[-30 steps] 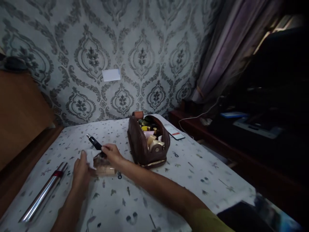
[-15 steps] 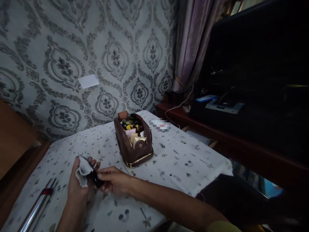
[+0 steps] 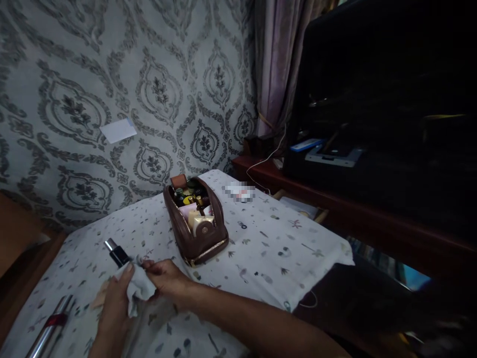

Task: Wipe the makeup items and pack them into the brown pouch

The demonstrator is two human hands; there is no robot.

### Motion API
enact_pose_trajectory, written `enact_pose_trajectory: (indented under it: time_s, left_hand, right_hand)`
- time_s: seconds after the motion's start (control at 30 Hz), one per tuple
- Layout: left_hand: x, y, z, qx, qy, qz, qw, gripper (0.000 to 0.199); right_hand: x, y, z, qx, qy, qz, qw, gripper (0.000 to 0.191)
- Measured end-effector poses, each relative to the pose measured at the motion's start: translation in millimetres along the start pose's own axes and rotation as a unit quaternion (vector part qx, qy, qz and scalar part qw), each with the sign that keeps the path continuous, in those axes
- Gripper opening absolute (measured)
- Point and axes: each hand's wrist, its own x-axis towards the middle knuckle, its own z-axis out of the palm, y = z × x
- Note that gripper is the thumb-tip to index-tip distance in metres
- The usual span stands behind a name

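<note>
A small black bottle with a silver top (image 3: 118, 254) points up and left out of a crumpled white cloth (image 3: 140, 287), which wraps its lower part. My left hand (image 3: 115, 301) is closed around the cloth and bottle, thumb pressing on the cloth. At the cloth's right edge, the fingers of my right hand (image 3: 167, 281) are pinched together on it; whether they also touch the bottle's hidden end I cannot tell. Beyond both hands stands an unzipped brown leather toiletry bag (image 3: 204, 243), holding several small bottles and pale packets.
A silver tube with a red band (image 3: 55, 320) lies at the lower left on the patterned tablecloth (image 3: 257, 243). A blurred-out white item (image 3: 240, 191) sits behind the bag. To the right are a partly open drawer (image 3: 298, 206), a white cable and a large black screen (image 3: 372, 99).
The bottle has turned, and its silver top now sticks out at the upper left. The cloth has shifted down around its lower part. My right hand has moved slightly left, and the view has swung right.
</note>
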Motion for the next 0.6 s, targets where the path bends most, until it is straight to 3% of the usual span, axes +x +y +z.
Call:
enact_pose_trajectory:
  time_s: [0.07, 0.13, 0.23, 0.37, 0.47, 0.6]
  left_hand:
    - [3.9, 1.2, -7.9, 0.04, 0.023, 0.018, 0.999, 0.042]
    - [4.5, 6.4, -12.8, 0.077, 0.026, 0.041, 0.996, 0.044]
    - [-1.3, 16.7, -9.7, 0.187, -0.035, 0.125, 0.974, 0.046]
    - [-12.8, 21.9, 8.2, 0.313, -0.094, 0.217, 0.92, 0.038]
    - [-17.2, 19.6, 16.4, 0.339, -0.102, 0.219, 0.909, 0.034]
    - [-17.6, 22.4, 13.2, 0.362, -0.147, 0.216, 0.895, 0.024]
  right_hand:
    - [-7.7, -11.5, -5.3, -0.146, 0.051, -0.082, 0.985, 0.022]
    - [-17.8, -26.5, -11.7, -0.247, 0.093, -0.184, 0.947, 0.007]
    - [-31.4, -47.9, -19.5, -0.239, 0.075, -0.279, 0.927, 0.026]
    - [-39.6, -61.3, -25.4, -0.193, 0.019, -0.336, 0.921, 0.033]
    - [-40.5, -62.6, -29.1, -0.183, 0.017, -0.352, 0.918, 0.026]
    - [-42.7, -65.2, -31.9, -0.112, 0.029, -0.329, 0.937, 0.03]
